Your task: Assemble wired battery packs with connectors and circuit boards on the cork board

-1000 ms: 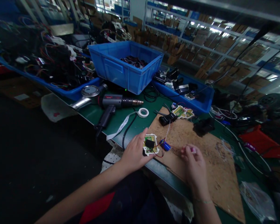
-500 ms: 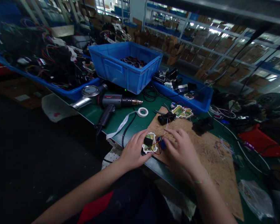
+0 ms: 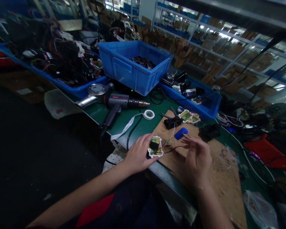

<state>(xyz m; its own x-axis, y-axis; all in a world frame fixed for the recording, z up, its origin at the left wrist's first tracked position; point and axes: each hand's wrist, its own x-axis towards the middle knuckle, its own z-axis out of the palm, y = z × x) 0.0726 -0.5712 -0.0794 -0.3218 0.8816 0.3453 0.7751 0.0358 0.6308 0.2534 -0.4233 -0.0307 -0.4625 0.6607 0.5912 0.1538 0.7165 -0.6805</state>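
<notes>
Between the two hands, at the near edge of a brown board [image 3: 222,178] on the green tabletop [image 3: 146,128], sits a white-framed circuit housing [image 3: 158,140] with a black block [image 3: 154,145] on its face. The left hand [image 3: 138,154] holds this housing from its left side, fingers along the far edge and thumb along the near one. Red and dark wires [image 3: 173,148] run from it toward the right hand [image 3: 197,157], passing a small green piece [image 3: 167,143] that lies between the hands. The right hand is raised over the board with its fingers narrowed together; a blue cylinder [image 3: 181,134] is at their tips, though blur makes it impossible to tell whether it is gripped or merely touched. Ahead of the right hand are a black part [image 3: 173,122], with a white wire [image 3: 173,131] coming down from it, and just behind that another white-framed circuit piece [image 3: 186,116]. Directly beyond the left hand lie a roll of white tape [image 3: 149,114] and, farther off, a heat gun [image 3: 119,101] pointing rightward. Beyond both stands a blue bin [image 3: 131,76] holding dark, tangled pieces. To the right hand's right rests a clear plastic bag [image 3: 259,203].
</notes>
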